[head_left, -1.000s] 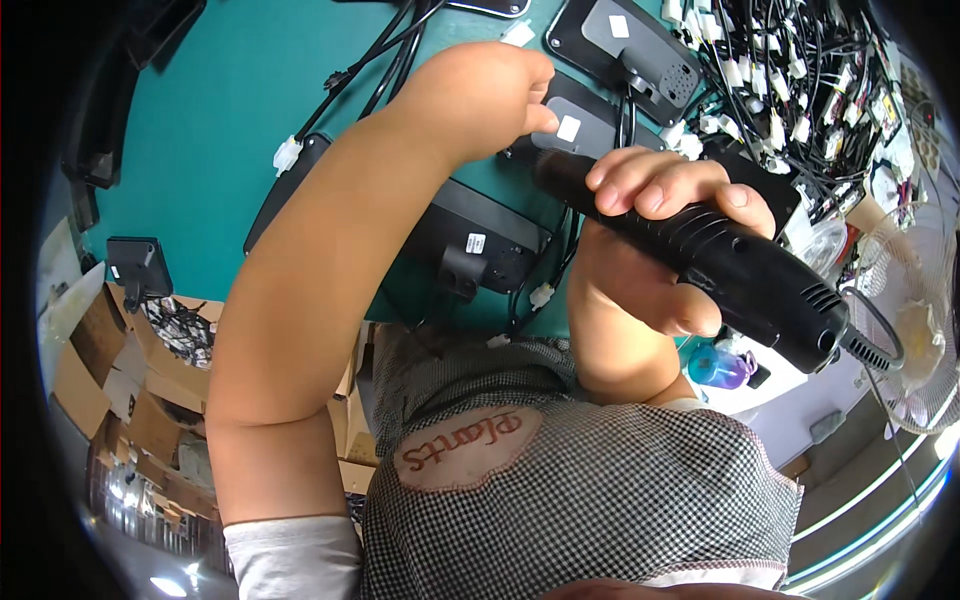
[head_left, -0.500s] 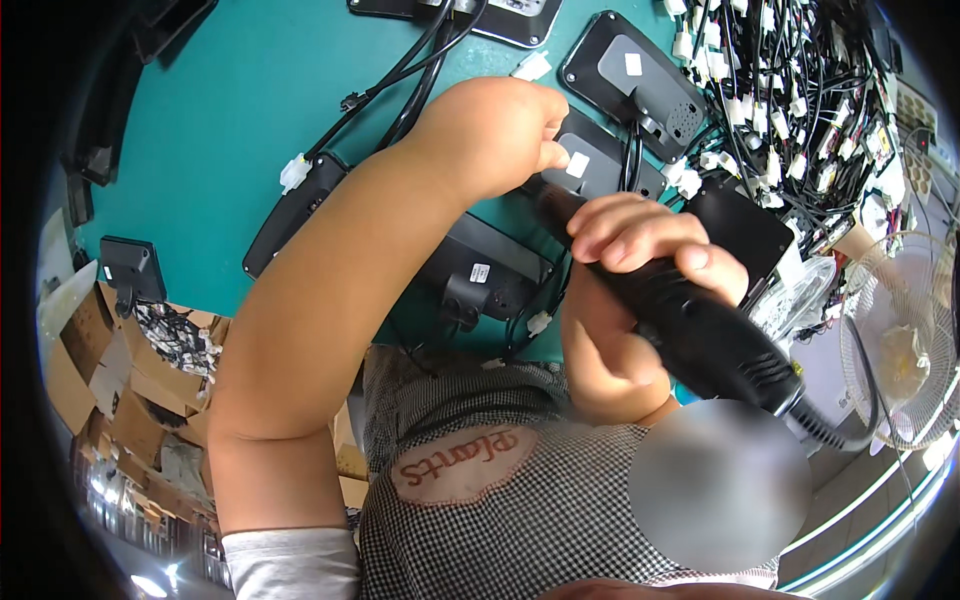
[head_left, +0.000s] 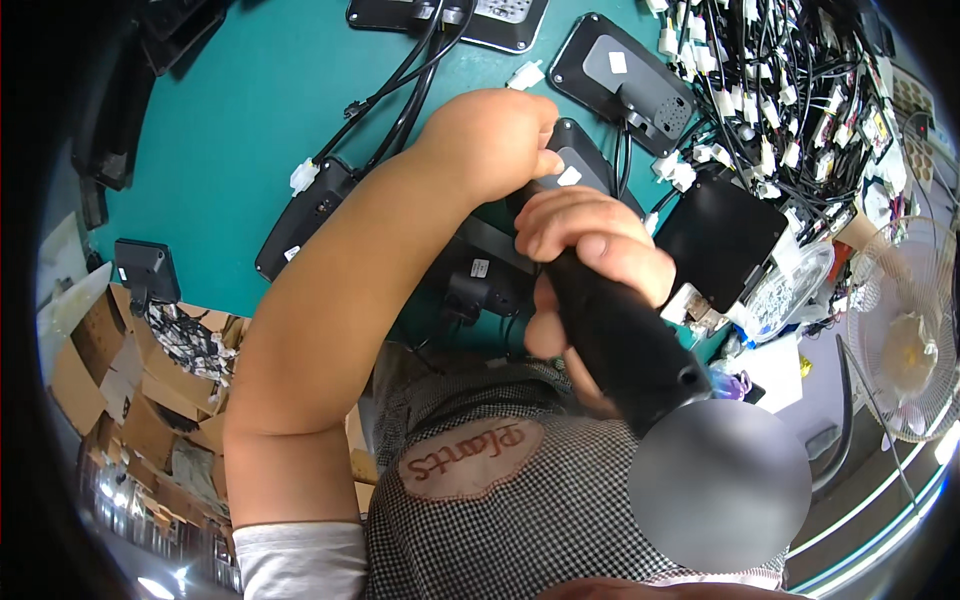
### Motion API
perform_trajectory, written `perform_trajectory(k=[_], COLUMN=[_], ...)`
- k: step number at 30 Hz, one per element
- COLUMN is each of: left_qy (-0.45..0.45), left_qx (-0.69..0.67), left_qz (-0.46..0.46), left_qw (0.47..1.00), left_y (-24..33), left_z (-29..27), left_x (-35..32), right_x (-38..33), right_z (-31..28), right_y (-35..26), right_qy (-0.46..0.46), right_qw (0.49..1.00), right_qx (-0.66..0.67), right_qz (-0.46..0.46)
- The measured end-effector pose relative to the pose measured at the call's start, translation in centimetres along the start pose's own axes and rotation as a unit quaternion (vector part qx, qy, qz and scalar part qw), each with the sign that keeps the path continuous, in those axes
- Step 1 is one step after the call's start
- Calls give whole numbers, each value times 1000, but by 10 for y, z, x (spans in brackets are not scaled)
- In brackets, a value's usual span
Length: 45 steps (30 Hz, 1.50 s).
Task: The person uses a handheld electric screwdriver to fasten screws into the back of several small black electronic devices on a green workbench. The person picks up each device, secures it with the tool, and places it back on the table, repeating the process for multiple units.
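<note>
My right hand (head_left: 605,240) is wrapped around a black electric screwdriver (head_left: 625,345), whose rear end slants toward my body and whose front end reaches my left hand. My left hand (head_left: 495,145) has its fingers curled closed by the tool's front end; what they hold is hidden. Beneath my hands and left forearm lies a black device housing (head_left: 485,285) with a small label and a mount. Another black housing (head_left: 585,155) with a white label lies just beyond my fingers. Left of my forearm, a black housing (head_left: 300,220) is partly covered.
On the green table (head_left: 240,110) lie more black housings (head_left: 625,80) with cables. A heap of wires with white connectors (head_left: 750,100) fills the far right. Near it are a flat black panel (head_left: 720,240) and a fan (head_left: 905,330). Cardboard boxes (head_left: 150,380) stand at the lower left.
My right hand and the screwdriver have moved left, and the tool's rear end has swung down toward my body. My left hand remains curled in nearly the same place.
</note>
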<state>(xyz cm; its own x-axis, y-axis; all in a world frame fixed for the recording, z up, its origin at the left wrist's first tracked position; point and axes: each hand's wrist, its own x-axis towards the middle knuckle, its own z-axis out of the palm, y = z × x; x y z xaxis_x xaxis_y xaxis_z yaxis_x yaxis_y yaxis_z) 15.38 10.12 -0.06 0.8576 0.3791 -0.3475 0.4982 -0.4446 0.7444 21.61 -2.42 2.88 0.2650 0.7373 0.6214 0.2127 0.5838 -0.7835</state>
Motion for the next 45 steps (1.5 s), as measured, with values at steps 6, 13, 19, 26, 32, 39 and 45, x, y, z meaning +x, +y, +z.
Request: perform_trajectory(k=[6, 13, 19, 26, 32, 39, 45], left_qy=[-33, -29, 72, 36, 189, 179, 235], left_qx=[21, 52, 76, 304, 327, 229, -23], left_qz=[-70, -113, -112, -111, -111, -142, -131], left_qw=[997, 992, 988, 945, 919, 946, 963], left_y=[11, 19, 48, 77, 69, 64, 90], left_z=[-8, -9, 5, 52, 100, 101, 32], left_x=[2, -3, -47, -81, -81, -72, -99], right_x=[-1, 17, 4, 6, 1, -13, -24], right_z=[-20, -95, -118, -127, -136, -149, -160], right_y=[-13, -111, -157, -179, -195, -214, -228], right_qy=[227, 243, 244, 256, 258, 265, 296], right_qw=[962, 965, 968, 966, 965, 964, 955], right_qx=[134, 97, 53, 43, 45, 29, 19], right_qz=[77, 5, 19, -9, -20, 1, 7])
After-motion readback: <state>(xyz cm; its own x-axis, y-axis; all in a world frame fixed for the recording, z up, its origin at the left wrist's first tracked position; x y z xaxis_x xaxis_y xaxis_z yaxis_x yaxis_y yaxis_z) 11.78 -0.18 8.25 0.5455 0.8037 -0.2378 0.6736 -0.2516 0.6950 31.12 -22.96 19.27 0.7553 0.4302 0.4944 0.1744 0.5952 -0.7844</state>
